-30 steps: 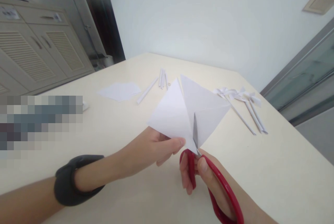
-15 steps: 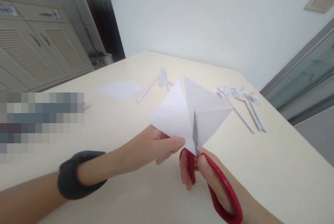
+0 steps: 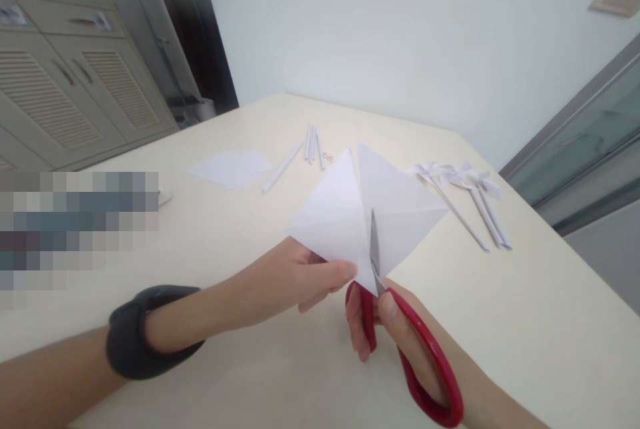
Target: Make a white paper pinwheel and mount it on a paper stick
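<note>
My left hand (image 3: 305, 274) pinches a creased sheet of white paper (image 3: 330, 206) by its near edge, thumb on top and the other fingers underneath. A slit runs into the sheet from its far side, parting it into two flaps. Red-handled scissors (image 3: 433, 356) sit in my right hand (image 3: 395, 322), thumb through one loop and fingers through the other. One blade lies over the paper near its right near edge; the other blade is mostly hidden beneath. A black band circles my left wrist.
On the cream table (image 3: 225, 236) are white paper pieces (image 3: 230, 168), a rolled paper stick (image 3: 283, 168) and a bundle of several more (image 3: 311, 144). Small rings (image 3: 327, 157) lie beside them. Paper pinwheels (image 3: 475, 182) on sticks rest at the right. A blurred patch covers the left edge.
The view has shifted slightly. Both hands, the sheet and the scissors stay nearly in place, with the gap between the two flaps looking a little wider.
</note>
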The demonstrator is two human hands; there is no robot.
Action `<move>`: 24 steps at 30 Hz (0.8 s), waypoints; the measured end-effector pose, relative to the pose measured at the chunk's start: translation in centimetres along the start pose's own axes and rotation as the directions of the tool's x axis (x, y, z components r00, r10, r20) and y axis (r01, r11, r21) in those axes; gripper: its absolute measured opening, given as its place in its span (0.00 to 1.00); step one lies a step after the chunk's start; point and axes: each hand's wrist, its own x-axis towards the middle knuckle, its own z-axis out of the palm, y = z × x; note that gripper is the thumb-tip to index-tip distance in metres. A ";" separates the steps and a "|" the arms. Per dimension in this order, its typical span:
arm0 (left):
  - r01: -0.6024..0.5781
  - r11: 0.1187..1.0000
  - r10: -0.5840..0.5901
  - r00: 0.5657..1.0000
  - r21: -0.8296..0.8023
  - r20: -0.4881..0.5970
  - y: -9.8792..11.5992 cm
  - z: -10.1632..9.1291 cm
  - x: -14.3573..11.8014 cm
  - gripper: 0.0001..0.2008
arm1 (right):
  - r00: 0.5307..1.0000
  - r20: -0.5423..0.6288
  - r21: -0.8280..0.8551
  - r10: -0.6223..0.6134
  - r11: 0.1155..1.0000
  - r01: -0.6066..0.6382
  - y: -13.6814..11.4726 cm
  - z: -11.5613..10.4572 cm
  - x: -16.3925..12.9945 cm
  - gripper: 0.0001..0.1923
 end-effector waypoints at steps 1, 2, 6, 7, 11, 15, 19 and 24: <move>0.007 1.000 -0.007 1.000 0.006 0.006 0.2 0.0 0.0 0.21 | 1.000 0.002 0.011 0.008 1.000 -0.008 -0.1 0.0 0.0 0.24; 0.011 1.000 -0.011 1.000 0.009 0.005 0.3 0.0 0.0 0.21 | 1.000 0.001 0.022 0.014 1.000 -0.014 -0.2 0.0 0.0 0.25; 0.003 1.000 -0.003 0.999 -0.003 -0.040 0.1 0.1 0.1 0.22 | 1.000 -0.015 0.013 0.011 1.000 -0.011 0.2 0.2 0.0 0.26; 0.000 1.000 0.000 0.999 -0.009 -0.042 0.0 0.1 0.2 0.21 | 1.000 -0.016 0.008 0.011 1.000 -0.011 0.4 0.2 0.0 0.26; 0.000 1.000 -0.001 0.999 -0.027 -0.038 0.0 0.2 0.3 0.21 | 1.000 -0.007 0.031 0.014 0.999 -0.014 0.7 0.3 -0.2 0.26; -0.023 0.999 0.023 1.000 -0.037 -0.009 0.0 0.4 0.2 0.20 | 1.000 -0.015 0.042 0.013 0.999 -0.013 0.4 0.3 -0.1 0.24; -0.009 0.999 0.010 0.999 -0.039 0.038 -0.3 0.3 0.2 0.22 | 1.000 -0.012 0.027 -0.007 1.000 0.007 0.2 0.2 -0.1 0.21; 0.021 0.995 -0.010 0.993 -0.093 0.117 -0.2 -0.1 0.3 0.21 | 1.000 -0.012 -0.003 -0.005 1.000 0.005 0.2 0.0 -0.2 0.22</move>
